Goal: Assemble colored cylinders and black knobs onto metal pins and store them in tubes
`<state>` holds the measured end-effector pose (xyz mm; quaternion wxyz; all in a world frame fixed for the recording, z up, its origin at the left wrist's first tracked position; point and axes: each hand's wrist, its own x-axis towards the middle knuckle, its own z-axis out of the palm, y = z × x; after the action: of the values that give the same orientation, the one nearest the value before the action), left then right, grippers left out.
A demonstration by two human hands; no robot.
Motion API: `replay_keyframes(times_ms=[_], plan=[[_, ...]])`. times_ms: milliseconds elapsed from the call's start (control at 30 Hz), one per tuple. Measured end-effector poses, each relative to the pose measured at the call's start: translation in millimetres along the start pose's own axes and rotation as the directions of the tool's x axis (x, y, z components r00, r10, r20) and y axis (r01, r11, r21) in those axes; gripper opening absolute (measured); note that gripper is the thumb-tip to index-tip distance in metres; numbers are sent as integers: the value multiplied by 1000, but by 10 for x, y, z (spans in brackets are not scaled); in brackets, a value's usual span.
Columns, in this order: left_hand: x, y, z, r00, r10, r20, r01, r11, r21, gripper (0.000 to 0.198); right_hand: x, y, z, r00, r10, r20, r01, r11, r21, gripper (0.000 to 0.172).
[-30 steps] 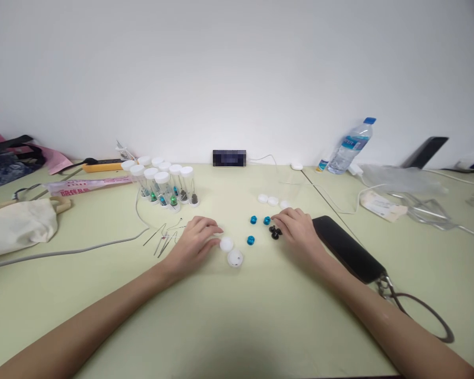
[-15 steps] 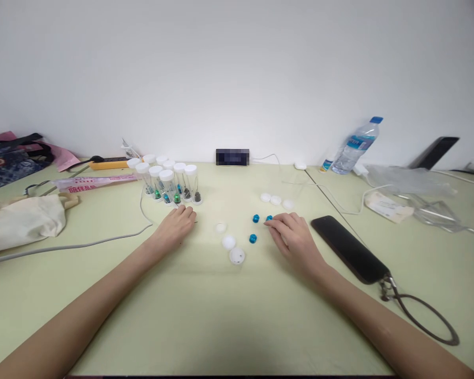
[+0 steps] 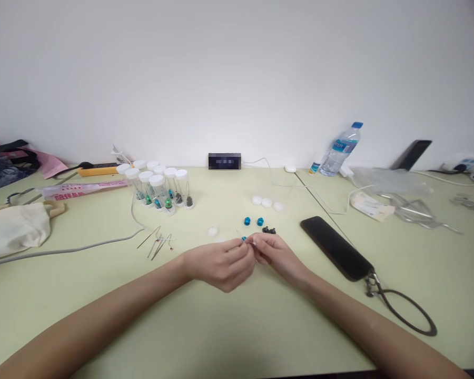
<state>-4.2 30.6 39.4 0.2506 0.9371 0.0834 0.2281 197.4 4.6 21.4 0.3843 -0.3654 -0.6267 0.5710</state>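
Note:
My left hand [image 3: 225,263] and my right hand [image 3: 278,255] meet at the fingertips above the table, both pinched. A faint thin metal wire [image 3: 239,233] seems to stick out beyond the left fingers. What the right fingers hold is hidden. Just behind the fingertips shows a small blue piece [image 3: 244,238], partly covered. Two more blue pieces [image 3: 247,221] [image 3: 260,221] lie farther back, and small black pieces [image 3: 269,230] lie behind my right hand. A white cap [image 3: 213,231] lies beyond my left hand. Several thin metal wires [image 3: 158,242] lie left of it.
Several clear tubes with white caps [image 3: 157,180] stand at the back left, holding coloured pieces and wires. White caps [image 3: 266,202] stand behind the blue pieces. A black phone [image 3: 335,247] with a strap lies right. A water bottle [image 3: 342,150] leans on the wall.
My left hand has moved right from the thin wires to meet my right hand, uncovering them. My right hand has drawn back and left, uncovering the black pieces. The view has shifted slightly.

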Motion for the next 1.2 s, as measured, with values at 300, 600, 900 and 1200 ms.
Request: replay_keyframes(times_ms=[300, 600, 900, 1200], plan=[[-61, -55, 66, 976, 214, 45, -218, 969, 116, 37, 8, -26, -50, 998, -56, 24, 52, 990, 132, 20], [-541, -9, 36, 913, 407, -16, -190, 461, 867, 12, 132, 153, -6, 911, -230, -342, 216, 973, -79, 15], [-707, -174, -64, 936, 147, -320, 152, 652, 743, 8, 202, 231, -16, 885, -293, -361, 193, 938, -289, 11], [-740, -128, -259, 848, -163, -504, 419, 788, 451, 10, 220, 242, -35, 883, -324, -340, 178, 900, -397, 12]])
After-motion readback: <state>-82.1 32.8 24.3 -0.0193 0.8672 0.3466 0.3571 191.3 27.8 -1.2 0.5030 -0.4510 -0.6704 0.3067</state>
